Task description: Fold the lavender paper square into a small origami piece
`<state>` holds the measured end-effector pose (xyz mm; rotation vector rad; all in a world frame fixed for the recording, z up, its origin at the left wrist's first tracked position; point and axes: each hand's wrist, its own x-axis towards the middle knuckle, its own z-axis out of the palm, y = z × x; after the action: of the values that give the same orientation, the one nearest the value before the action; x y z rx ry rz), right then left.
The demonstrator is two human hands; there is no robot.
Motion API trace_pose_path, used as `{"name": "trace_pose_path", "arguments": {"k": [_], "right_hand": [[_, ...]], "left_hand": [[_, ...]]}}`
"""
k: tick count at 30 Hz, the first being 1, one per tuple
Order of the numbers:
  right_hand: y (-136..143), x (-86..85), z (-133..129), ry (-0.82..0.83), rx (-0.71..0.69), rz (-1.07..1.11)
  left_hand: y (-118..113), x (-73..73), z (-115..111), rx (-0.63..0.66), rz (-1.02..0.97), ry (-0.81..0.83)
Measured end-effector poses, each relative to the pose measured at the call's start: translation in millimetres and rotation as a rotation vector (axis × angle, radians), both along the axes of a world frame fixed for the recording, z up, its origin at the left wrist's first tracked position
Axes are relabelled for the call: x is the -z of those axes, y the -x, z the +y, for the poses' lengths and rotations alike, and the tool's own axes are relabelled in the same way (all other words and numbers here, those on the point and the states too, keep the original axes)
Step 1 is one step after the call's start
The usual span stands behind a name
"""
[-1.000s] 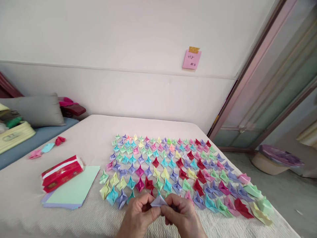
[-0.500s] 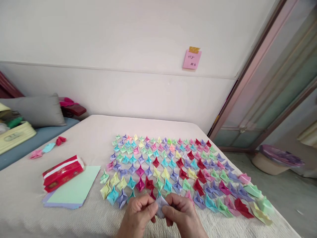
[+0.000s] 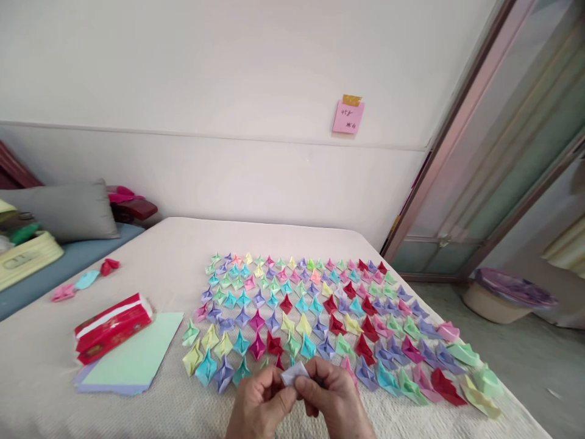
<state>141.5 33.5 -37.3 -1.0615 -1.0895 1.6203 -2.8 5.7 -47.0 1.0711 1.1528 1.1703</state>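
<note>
A small folded piece of pale lilac paper (image 3: 295, 372) is pinched between my two hands at the bottom middle. My left hand (image 3: 264, 399) grips its left side with thumb and fingers, while my right hand (image 3: 333, 395) has the right side. Just beyond them spread rows of small folded paper boats (image 3: 257, 346) in red, blue, green, yellow, pink and purple. The hands cover part of the nearest row. To the left lies a stack of paper sheets (image 3: 137, 356), light green on top and purple below.
A red tissue pack (image 3: 112, 328) rests partly on the sheets. Three small folded papers, one a red piece (image 3: 109, 266), lie farther left. A grey pillow (image 3: 77, 210) and yellow basket (image 3: 30, 259) sit beyond. A pink note (image 3: 348, 117) hangs on the wall; a bin (image 3: 505, 296) stands right.
The lilac paper has gone from a diamond shape to a narrower, flatter tilted strip between my fingers. Both hands stay close together, and the view has shifted slightly.
</note>
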Motion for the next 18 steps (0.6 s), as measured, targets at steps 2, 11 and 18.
{"name": "trace_pose_path", "arguments": {"k": [2, 11, 18], "right_hand": [[0.8, 0.8, -0.3, 0.019, -0.003, 0.0], [0.1, -4.4, -10.9, 0.035, -0.059, -0.139], [-9.1, -12.0, -0.6, -0.012, 0.031, -0.245]], "left_hand": [[-1.1, 4.6, 0.1, -0.067, 0.088, -0.041], [6.8, 0.9, 0.3, -0.354, 1.31, -1.238], [1.8, -3.1, -3.5, -0.279, 1.247, -1.274]]}}
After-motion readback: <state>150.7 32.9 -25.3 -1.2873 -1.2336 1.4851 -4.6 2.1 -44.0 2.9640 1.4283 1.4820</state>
